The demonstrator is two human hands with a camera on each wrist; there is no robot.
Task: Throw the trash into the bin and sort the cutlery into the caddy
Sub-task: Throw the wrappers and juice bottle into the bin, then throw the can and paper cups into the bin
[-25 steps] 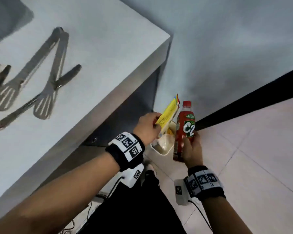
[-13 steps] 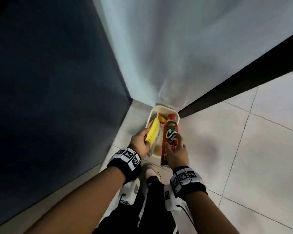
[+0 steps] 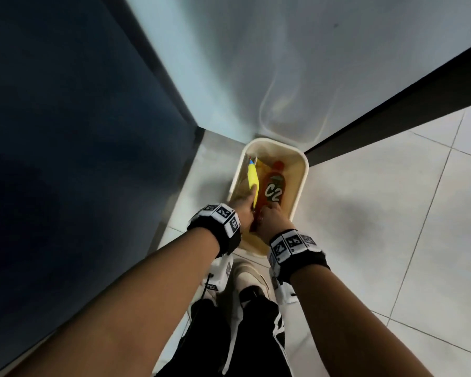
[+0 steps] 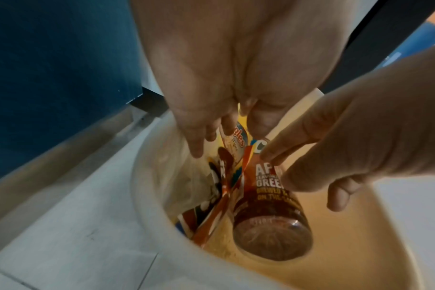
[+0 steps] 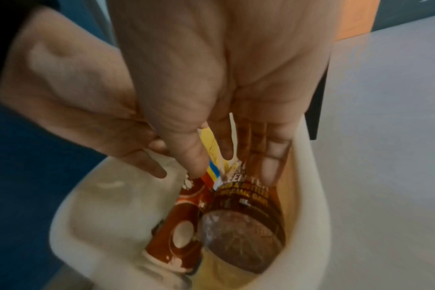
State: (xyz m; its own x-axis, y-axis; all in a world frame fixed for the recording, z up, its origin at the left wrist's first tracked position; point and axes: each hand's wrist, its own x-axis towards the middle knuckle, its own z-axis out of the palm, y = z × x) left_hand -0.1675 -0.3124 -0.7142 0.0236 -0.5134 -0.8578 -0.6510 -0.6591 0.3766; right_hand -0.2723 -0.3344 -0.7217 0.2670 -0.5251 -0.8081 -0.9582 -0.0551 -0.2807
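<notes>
A cream bin (image 3: 306, 170) stands on the floor against the wall. My left hand (image 3: 242, 210) reaches into its mouth and pinches a yellow snack wrapper (image 3: 253, 178) between thumb and straight fingers (image 4: 196, 145). Beside it my right hand (image 3: 273, 217) is over the base of a red C2 tea bottle (image 3: 274, 186), which points cap-first into the bin. The right fingers (image 5: 268, 157) lie straight along the bottle (image 5: 241, 221), not curled round it. A brown dotted packet (image 5: 181, 225) lies inside the bin. The cutlery and caddy are out of view.
A dark blue panel (image 3: 65, 131) rises on the left, close to the bin. Behind the bin are a grey wall (image 3: 283, 63) and a black strip (image 3: 392, 126). White tiled floor (image 3: 392, 240) spreads to the right. My shoe (image 3: 249, 278) is just before the bin.
Both hands have dropped from above the bin into its mouth with the wrapper and bottle. The right fingers have straightened off the bottle. The tabletop with the utensils has left the view.
</notes>
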